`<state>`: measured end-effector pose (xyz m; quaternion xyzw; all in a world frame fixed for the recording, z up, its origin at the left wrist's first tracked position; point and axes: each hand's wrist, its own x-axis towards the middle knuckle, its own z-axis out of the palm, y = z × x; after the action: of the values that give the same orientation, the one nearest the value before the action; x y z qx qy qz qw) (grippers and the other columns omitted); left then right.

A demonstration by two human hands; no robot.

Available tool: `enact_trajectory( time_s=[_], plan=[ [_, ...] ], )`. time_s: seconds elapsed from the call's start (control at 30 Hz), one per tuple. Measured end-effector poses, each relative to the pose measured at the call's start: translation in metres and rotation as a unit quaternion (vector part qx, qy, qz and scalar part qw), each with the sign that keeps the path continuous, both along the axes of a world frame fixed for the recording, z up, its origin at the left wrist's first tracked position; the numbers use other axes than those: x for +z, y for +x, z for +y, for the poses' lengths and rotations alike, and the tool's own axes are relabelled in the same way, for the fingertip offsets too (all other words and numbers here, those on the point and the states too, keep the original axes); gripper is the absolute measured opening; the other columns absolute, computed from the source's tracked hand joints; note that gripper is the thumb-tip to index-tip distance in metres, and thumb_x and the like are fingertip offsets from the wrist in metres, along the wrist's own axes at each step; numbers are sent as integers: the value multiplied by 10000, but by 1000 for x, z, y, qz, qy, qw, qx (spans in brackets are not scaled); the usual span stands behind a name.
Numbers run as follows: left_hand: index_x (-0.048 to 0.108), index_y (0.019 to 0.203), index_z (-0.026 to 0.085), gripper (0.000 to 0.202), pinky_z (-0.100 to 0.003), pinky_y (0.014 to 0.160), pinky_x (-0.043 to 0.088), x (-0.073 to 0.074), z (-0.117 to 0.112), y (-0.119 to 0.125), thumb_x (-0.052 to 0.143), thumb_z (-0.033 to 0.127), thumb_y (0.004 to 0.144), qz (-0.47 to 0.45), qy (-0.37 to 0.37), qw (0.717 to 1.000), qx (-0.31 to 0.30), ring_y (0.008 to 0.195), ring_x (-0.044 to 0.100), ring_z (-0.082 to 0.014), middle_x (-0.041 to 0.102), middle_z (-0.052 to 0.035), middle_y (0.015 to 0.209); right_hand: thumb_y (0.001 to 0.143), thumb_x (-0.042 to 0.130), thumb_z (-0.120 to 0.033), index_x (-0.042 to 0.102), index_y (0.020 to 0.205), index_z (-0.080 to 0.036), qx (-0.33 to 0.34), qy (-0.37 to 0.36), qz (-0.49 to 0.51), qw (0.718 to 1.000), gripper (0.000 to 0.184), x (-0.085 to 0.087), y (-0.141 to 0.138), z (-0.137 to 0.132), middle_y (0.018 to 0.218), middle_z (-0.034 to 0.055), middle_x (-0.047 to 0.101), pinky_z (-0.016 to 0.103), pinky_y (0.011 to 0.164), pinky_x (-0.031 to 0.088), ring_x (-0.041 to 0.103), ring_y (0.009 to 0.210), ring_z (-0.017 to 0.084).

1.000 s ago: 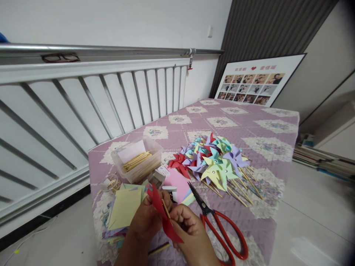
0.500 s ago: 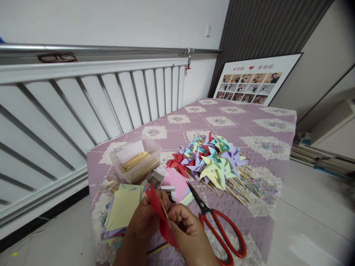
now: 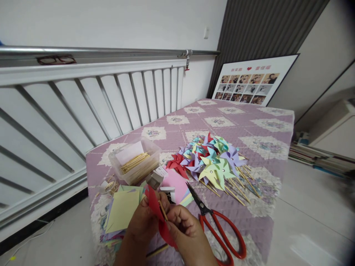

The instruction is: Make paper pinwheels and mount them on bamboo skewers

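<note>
My left hand is closed on a red paper pinwheel, held on edge above the near side of the table. The fingertips of my right hand pinch a short, thin wooden piece against the paper's side, and my right thumb presses near the lower red flap. Fingers hide the pinwheel's centre. Just right of my right hand lie large scissors with red handles, blades slightly apart. Under my wrists a thin stick rests on the cloth. Beside my left hand is a stack of coloured paper squares.
Finished pinwheels on sticks are heaped mid-table. A clear plastic box of wooden sticks stands at the left, near a small cup of short pieces. A grey block and pink paper lie beyond my hands. A radiator borders the table.
The view has shifted very slightly. My hands keep almost the same grip, with the red paper and the short wooden piece tilting only a little.
</note>
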<state>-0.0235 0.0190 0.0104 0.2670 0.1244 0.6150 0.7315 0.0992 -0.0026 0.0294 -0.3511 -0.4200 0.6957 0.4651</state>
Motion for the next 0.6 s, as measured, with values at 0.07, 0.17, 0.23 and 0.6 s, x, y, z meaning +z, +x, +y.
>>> enact_trajectory(
  time_s=[0.07,0.17,0.23,0.6],
  plan=[
    [644,688,178,160,-222,550,329,-1,0,-1,768,268,732,3,-2,1000,2,581,486,-86,577,13,666,680,758,-464,503,656,-200,4,1,-6,1000,368,1,-1,0,576,-75,424,205,493,284,338,521,81],
    [650,698,176,175,-221,561,336,0,1,-1,794,275,701,6,-3,1000,2,606,505,-91,588,10,688,710,728,-410,497,661,-201,-4,9,-30,999,316,0,-1,-1,564,-83,403,206,486,270,323,512,80],
    [647,701,178,164,-221,568,339,0,1,-1,786,265,710,1,-5,1000,0,612,511,-91,585,13,685,731,703,-371,500,673,-202,-14,25,-48,998,270,-1,-1,-2,565,-88,380,208,487,264,318,516,84],
    [610,697,173,140,-223,587,379,1,1,-1,720,210,775,-8,-2,1000,-7,631,547,-103,606,4,693,832,581,-274,504,711,-205,-51,135,-144,979,159,-12,2,-6,635,-65,388,228,534,315,357,581,108]
  ],
)
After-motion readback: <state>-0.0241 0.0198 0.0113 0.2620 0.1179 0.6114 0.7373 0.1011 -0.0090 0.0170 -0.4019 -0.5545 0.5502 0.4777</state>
